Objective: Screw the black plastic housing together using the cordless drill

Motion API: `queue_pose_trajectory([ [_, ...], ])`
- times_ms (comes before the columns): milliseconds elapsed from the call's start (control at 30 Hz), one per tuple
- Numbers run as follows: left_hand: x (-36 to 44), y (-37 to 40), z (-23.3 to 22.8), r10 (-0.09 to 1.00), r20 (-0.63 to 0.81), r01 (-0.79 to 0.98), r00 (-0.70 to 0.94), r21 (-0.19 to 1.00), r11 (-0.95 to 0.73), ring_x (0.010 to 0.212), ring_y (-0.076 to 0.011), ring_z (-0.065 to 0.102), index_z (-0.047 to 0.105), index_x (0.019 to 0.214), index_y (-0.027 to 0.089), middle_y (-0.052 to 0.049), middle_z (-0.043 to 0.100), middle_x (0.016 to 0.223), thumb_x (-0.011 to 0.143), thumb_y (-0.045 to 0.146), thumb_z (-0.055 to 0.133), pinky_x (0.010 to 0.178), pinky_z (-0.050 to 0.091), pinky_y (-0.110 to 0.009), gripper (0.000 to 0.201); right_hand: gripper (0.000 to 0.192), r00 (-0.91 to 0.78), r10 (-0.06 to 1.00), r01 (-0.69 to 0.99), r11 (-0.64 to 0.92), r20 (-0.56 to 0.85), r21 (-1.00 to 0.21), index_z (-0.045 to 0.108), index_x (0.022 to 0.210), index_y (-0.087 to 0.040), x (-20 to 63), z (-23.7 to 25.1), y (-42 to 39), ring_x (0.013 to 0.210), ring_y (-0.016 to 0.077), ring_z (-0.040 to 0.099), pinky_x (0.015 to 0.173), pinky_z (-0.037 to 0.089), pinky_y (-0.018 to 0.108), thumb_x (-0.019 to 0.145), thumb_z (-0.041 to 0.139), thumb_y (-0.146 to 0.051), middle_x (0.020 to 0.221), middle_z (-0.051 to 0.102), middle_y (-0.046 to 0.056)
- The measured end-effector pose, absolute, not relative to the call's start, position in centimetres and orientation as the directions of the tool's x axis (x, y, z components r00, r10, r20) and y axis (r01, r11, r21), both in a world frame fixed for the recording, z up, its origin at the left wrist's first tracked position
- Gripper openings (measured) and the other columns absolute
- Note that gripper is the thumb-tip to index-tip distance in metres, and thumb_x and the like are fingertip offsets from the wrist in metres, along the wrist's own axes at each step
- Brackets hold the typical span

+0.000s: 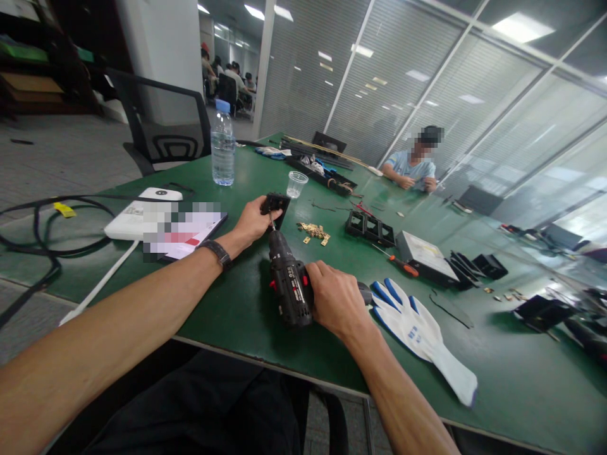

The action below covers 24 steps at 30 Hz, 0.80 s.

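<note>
My right hand is wrapped round the grip of a black cordless drill, which lies on its side low over the table. Its bit points away from me and meets a small black plastic part. That part is held in my left hand, fingers closed on its left side. Whether a screw sits at the bit's tip I cannot make out. Just right of the part is a pile of small brass-coloured metal pieces. A white and blue work glove lies beside my right hand.
Behind the part stand a clear plastic cup and a water bottle. A phone and a white device with cables lie left. Rightward are a black frame, an orange-handled screwdriver and a box. A person sits across.
</note>
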<state>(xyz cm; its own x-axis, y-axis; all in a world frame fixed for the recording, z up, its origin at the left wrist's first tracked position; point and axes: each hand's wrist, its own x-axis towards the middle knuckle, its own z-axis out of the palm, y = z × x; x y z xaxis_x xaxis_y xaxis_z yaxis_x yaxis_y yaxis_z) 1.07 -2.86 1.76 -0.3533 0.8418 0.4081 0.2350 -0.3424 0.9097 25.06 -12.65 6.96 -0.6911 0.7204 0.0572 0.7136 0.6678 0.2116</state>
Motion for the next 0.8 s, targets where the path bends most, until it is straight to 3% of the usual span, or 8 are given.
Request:
queue_pose_trajectory([
  [800, 0.92, -2.63, 1.51, 0.841, 0.409, 0.265, -0.355, 0.906, -0.329, 0.077, -0.0168, 0.060, 0.062, 0.101, 0.014, -0.006, 0.067, 0.090, 0.069, 0.036, 0.070, 0.071, 0.047, -0.029, 0.039, 0.022, -0.719, 0.688, 0.690, 0.689, 0.102, 0.220, 0.044, 0.099, -0.022, 25.37, 6.33, -12.34, 0.082, 0.0210, 0.056, 0.064, 0.034, 0.029, 0.078, 0.053, -0.022, 0.095, 0.059, 0.006],
])
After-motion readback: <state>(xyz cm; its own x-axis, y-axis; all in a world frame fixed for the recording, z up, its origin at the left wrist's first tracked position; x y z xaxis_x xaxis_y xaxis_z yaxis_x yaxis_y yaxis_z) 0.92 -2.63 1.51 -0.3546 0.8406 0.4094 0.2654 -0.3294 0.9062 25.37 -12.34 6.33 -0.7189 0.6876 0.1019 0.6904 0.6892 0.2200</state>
